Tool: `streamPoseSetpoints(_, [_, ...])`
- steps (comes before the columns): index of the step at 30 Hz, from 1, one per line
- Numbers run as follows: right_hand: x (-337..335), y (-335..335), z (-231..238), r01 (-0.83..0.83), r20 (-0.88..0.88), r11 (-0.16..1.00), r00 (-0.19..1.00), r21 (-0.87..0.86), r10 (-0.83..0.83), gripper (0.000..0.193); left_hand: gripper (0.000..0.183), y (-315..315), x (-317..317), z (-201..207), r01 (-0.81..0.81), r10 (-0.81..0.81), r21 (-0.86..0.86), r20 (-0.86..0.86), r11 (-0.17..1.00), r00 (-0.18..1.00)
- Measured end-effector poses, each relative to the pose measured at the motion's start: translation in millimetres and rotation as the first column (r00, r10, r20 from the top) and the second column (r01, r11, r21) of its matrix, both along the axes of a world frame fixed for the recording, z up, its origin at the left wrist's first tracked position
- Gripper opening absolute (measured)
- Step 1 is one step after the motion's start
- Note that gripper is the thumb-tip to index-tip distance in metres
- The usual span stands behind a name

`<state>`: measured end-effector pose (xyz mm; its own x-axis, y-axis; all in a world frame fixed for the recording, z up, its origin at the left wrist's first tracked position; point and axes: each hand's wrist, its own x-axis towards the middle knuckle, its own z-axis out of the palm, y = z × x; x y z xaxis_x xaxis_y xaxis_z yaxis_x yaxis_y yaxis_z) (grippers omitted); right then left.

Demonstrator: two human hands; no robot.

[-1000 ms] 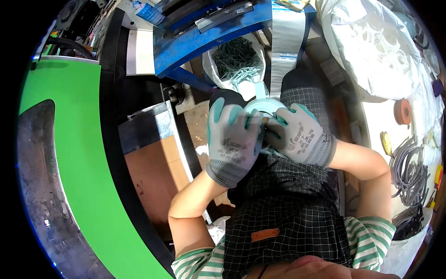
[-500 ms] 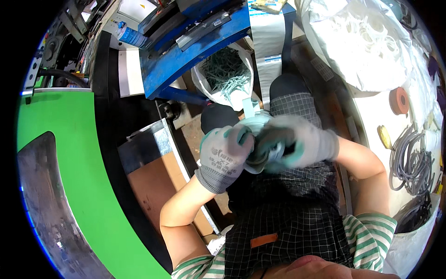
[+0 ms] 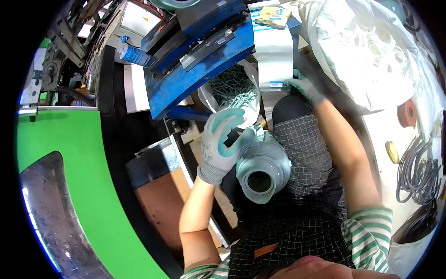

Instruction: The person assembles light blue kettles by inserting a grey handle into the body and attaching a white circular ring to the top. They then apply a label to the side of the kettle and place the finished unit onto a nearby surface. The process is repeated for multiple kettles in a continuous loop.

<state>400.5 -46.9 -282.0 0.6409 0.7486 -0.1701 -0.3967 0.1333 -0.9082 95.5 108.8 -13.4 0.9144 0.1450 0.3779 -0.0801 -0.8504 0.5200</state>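
Note:
A pale grey-green plastic housing (image 3: 264, 168) rests in my lap between my thighs, its round opening facing up toward me. My left hand (image 3: 221, 146), in a grey glove with green-coated fingers, is beside its upper left. The fingers curve in an open C, and the thumb seems to touch the housing's edge. Farther out on the right, my gloved right hand (image 3: 306, 88) is at the edge of a white strip (image 3: 272, 58) hanging from the blue bench. Its fingertips appear to pinch that edge, though the thumb's grip is partly hidden.
A white bag (image 3: 251, 76) of thin green plastic scraps stands under the blue bench (image 3: 186, 79). On the right are a large white bag (image 3: 339, 83) of white rings, a brown tape roll (image 3: 407, 113) and coiled grey cable (image 3: 418, 172). A green machine panel (image 3: 79, 139) borders the left.
My right hand has left the housing and moved forward to the white strip. My left hand has loosened its hold and shifted upward. The housing now lies in my lap, opening visible.

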Motion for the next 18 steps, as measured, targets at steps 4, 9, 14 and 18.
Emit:
streamPoseSetpoints(4, [-48.7, -40.9, 125.9, 0.009, -0.056, 0.983, 0.998, 0.182, 0.001, 0.032, 0.035, -4.8, 56.8, -3.7, 0.032, -0.058, 0.213, 0.118, 0.977, 0.991])
streamPoseSetpoints(9, [-59.1, -44.6, 161.5, 0.105, 0.002, 0.988, 0.994, 0.113, -0.106, 0.023, 0.029, -5.5, 123.3, -28.3, 0.031, -0.079, 0.452, 0.087, 0.892, 0.993])
streamPoseSetpoints(14, [-65.4, -48.3, 160.1, 0.113, -0.081, 0.979, 0.992, 0.170, -0.101, 0.024, 0.019, -3.5, 127.8, -44.2, 0.086, -0.107, 0.282, 0.061, 0.956, 0.992])
streamPoseSetpoints(18, [-69.9, -44.2, 159.1, 0.113, -0.120, 0.973, 0.989, 0.202, -0.090, 0.023, 0.016, -8.4, 125.3, -46.7, -0.036, -0.008, 0.274, 0.158, 0.961, 0.987])
